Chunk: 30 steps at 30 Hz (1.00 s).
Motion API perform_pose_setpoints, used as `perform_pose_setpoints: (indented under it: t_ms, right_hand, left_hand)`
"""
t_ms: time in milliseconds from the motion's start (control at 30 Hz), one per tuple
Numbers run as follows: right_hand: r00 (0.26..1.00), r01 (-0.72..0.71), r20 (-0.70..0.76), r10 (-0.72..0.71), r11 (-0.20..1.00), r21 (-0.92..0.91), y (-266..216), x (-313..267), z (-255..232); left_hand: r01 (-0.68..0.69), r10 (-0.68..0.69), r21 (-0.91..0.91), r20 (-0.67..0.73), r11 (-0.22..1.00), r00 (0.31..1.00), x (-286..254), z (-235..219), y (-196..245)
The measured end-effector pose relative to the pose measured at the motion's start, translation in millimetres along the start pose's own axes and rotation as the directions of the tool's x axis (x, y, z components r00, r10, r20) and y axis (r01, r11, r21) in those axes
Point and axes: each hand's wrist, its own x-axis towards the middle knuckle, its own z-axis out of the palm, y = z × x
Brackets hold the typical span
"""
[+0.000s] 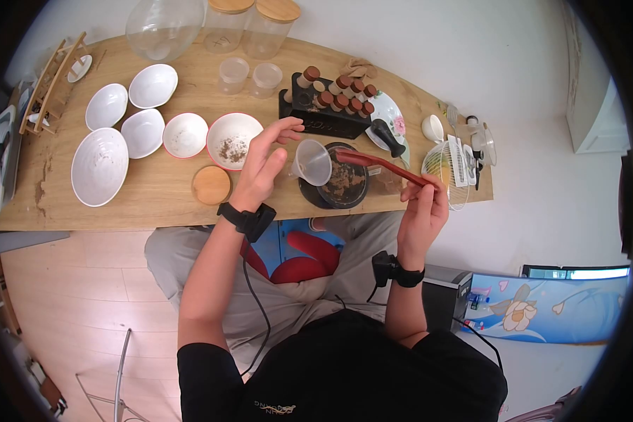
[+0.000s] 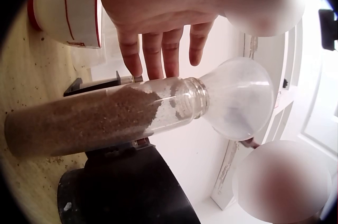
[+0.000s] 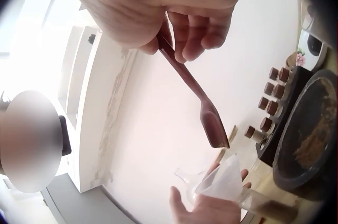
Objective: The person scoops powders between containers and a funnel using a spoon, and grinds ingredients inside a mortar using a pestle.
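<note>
My right hand (image 1: 425,211) pinches the handle of a reddish-brown scoop (image 1: 383,167), held level above a black mortar (image 1: 362,193) with brown powder in it. The scoop's head (image 3: 214,129) is near the rim of a clear plastic funnel (image 1: 311,163). That funnel sits in the mouth of an upright glass bottle (image 2: 90,121), partly filled with brown powder. Beside funnel and bottle, my left hand (image 1: 261,169) is raised with its fingers extended and holds nothing. In the left wrist view its fingers (image 2: 153,58) hang beside the bottle's neck.
Behind the mortar stands a black rack (image 1: 323,121) of corked vials, with a black pestle (image 1: 387,137) to its right. Left of the bottle are a red-rimmed bowl (image 1: 243,125) with brown crumbs, a round wooden lid (image 1: 211,185) and several white bowls. Large jars line the back.
</note>
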Motion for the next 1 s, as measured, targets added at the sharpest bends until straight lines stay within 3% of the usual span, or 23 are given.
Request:
perform_pose_setpoints:
  t_ms: [67,133,267,300,367,433,533,600,633,700,1000]
  right_hand:
    - [0.999,-0.023,-0.029,0.022,1.000,-0.021,5,5,-8]
    - [0.997,-0.068,-0.057,0.057,0.976,-0.208,9,8,-13]
    - [0.993,-0.118,-0.025,0.118,0.911,-0.395,25,9,-24]
    - [0.993,-0.118,-0.024,0.119,0.911,-0.395,24,7,-23]
    - [0.996,-0.061,0.017,0.087,0.811,-0.581,25,4,-21]
    - [0.998,-0.039,0.019,0.063,0.802,-0.597,34,2,-20]
    - [0.991,-0.118,-0.009,0.132,0.854,-0.507,51,-3,-19]
    - [0.929,-0.371,-0.065,0.365,0.916,-0.156,71,-8,-24]
    - [0.929,-0.370,-0.063,0.365,0.916,-0.156,82,-14,-26]
    - [0.843,-0.509,-0.101,0.529,0.843,0.173,97,-25,-27]
    - [0.821,-0.501,-0.107,0.561,0.797,0.338,99,-35,-19]
  left_hand:
    - [0.000,0.000,0.001,-0.002,1.000,1.000,0,-1,0]
    - [0.000,0.000,0.003,-0.002,1.000,1.000,0,-1,-1]
    - [0.001,-0.001,0.001,-0.004,1.000,1.000,0,-1,-2]
    - [0.000,0.000,0.002,-0.003,1.000,1.000,0,-1,-1]
    - [0.000,0.000,0.004,-0.002,1.000,1.000,0,-1,-2]
    - [0.004,-0.004,-0.006,-0.007,1.000,1.000,0,0,-4]
    - [0.001,-0.001,-0.003,0.001,1.000,1.000,0,0,-4]
    - [0.000,0.000,-0.004,0.000,1.000,1.000,0,-1,-3]
    - [0.001,-0.001,-0.007,0.000,1.000,1.000,0,-1,-3]
    - [0.001,-0.001,-0.008,-0.002,1.000,1.000,0,0,-2]
    - [0.001,-0.001,-0.001,0.001,1.000,1.000,0,0,-3]
